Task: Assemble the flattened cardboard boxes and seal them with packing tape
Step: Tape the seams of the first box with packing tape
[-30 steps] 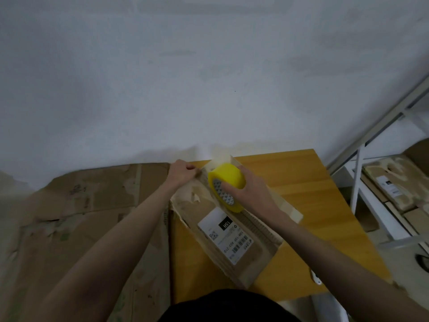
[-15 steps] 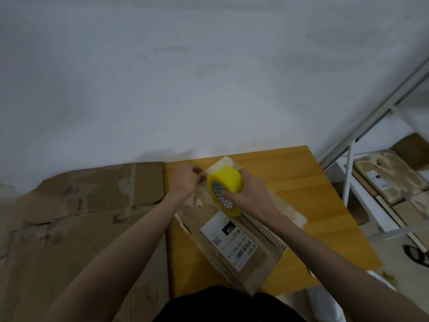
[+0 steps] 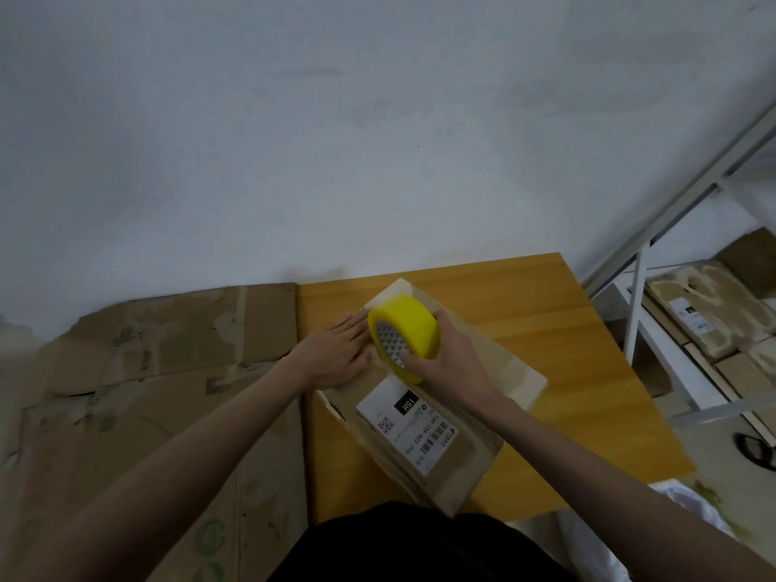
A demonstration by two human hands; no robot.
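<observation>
Where the left hand [image 3: 336, 354] pinched the tape end a second ago, its straight fingers now press it onto the box [image 3: 424, 396]. Right hand [image 3: 449, 359] grips the tape roll [image 3: 409, 329] beside those fingertips; sealing begun.

Looks like a small packing or storage room, not a home space. Bare, scuffed white wall [image 3: 378, 140] with no decoration. Plain wooden table [image 3: 567, 350] pushed against it, used as a work surface. Large flattened cardboard sheets [image 3: 147, 371], worn and stained, lean by the wall left of the table. White metal shelving rack [image 3: 638, 296] on the right, its shelves stacked with taped cardboard parcels [image 3: 705, 312] carrying shipping labels. On the table, a used cardboard box [image 3: 462, 447] with a printed barcode label [image 3: 409, 422] and a yellow roll of packing tape [image 3: 405, 333]. Everything points to parcel handling and shipping work.
</observation>
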